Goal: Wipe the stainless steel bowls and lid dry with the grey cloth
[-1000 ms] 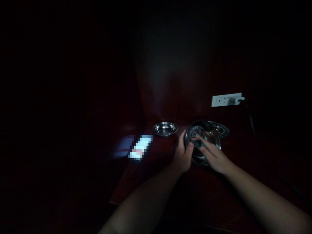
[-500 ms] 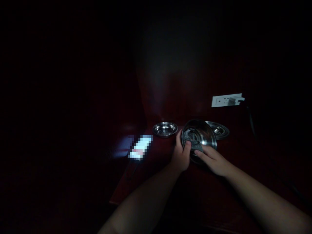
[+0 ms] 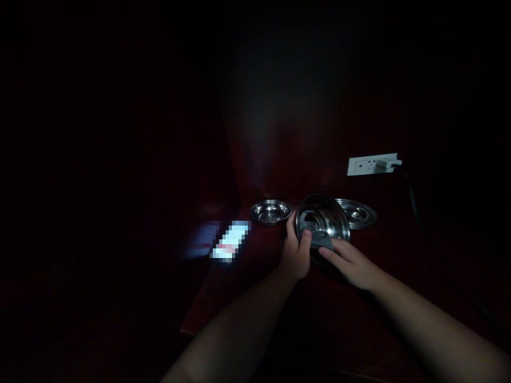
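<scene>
The scene is very dark. My left hand (image 3: 296, 252) grips the near left rim of a tilted steel bowl (image 3: 328, 214), thumb over the edge. My right hand (image 3: 348, 264) presses a grey cloth (image 3: 315, 230) against the bowl's near inner wall and rim, fingers closed on the cloth. The bowl's opening faces towards me and is lifted off the dark red table (image 3: 255, 287).
A small steel dish (image 3: 270, 211) sits to the left of the bowl, and another steel dish (image 3: 356, 214) lies behind it on the right. A lit phone screen (image 3: 229, 241) glows at the table's left. A white wall socket (image 3: 373, 164) has a plug and dark cable.
The bowl has tilted more upright and shifted slightly left. My right hand with the cloth slid from inside the bowl down to its near rim.
</scene>
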The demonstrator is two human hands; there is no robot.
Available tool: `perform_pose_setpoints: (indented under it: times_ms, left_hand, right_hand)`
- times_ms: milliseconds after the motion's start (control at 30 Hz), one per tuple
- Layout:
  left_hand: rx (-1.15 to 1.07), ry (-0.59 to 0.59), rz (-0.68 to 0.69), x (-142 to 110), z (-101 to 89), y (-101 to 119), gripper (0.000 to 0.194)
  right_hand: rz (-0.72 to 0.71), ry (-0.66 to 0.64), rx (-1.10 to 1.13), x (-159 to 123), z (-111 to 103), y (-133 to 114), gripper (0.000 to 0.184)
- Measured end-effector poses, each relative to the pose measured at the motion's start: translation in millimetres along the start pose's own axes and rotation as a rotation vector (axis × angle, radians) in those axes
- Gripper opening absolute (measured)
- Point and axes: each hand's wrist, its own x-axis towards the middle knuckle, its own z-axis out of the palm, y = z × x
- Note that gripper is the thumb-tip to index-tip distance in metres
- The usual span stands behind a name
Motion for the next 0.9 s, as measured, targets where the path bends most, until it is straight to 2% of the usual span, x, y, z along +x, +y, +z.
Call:
perform_pose_setpoints:
  times_ms: [567, 900]
  left_hand:
    - [0.008, 0.014, 0.008, -0.3, 0.0, 2.4, 0.059]
    - [0.017, 0.013, -0.013, 0.1, -0.4, 2.9, 0.059]
  right_hand:
    - [0.007, 0.001, 0.002, -0.3, -1.1, 2.7, 0.029]
    - [-0.007, 0.090, -0.087, 1.3, 0.0, 1.0, 0.023]
